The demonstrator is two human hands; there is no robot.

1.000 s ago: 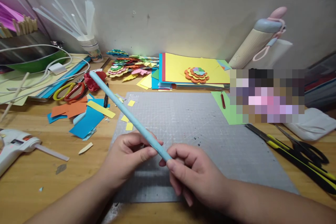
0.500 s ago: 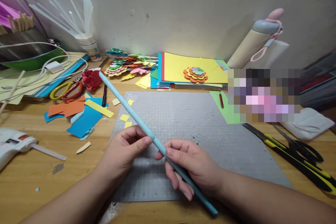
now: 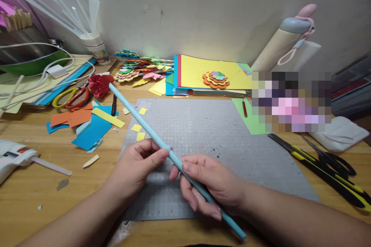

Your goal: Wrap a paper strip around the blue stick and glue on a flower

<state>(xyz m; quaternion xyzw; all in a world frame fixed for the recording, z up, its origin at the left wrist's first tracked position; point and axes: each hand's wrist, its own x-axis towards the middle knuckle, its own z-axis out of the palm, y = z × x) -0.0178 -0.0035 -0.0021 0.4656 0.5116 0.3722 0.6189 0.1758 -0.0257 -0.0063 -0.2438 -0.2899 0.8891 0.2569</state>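
Note:
A long light-blue rolled paper tube (image 3: 139, 117) slants from upper left to lower right above the grey cutting mat (image 3: 191, 123). Around its middle my left hand (image 3: 142, 166) is closed, the thumb pressing near a small raised edge of paper on the tube. Just below that, my right hand (image 3: 208, 185) grips the lower part between thumb and fingers. The tube's lower end sticks out past my right hand. Small yellow paper squares (image 3: 136, 127) lie on the mat's left side, beyond my left hand.
Blue paper pieces (image 3: 92, 131), scissors (image 3: 78, 98) and a glue gun (image 3: 17, 158) are on the left. Paper flowers (image 3: 216, 80) and coloured sheets (image 3: 214, 63) lie at the back. On the right are a black-and-yellow cutter (image 3: 324, 173), black scissors (image 3: 333, 162) and a bottle (image 3: 278, 42).
The tube's lower end has shifted slightly down and right, and my right hand's lower fingers have moved outward along it. My left hand keeps its hold. The view has tilted slightly.

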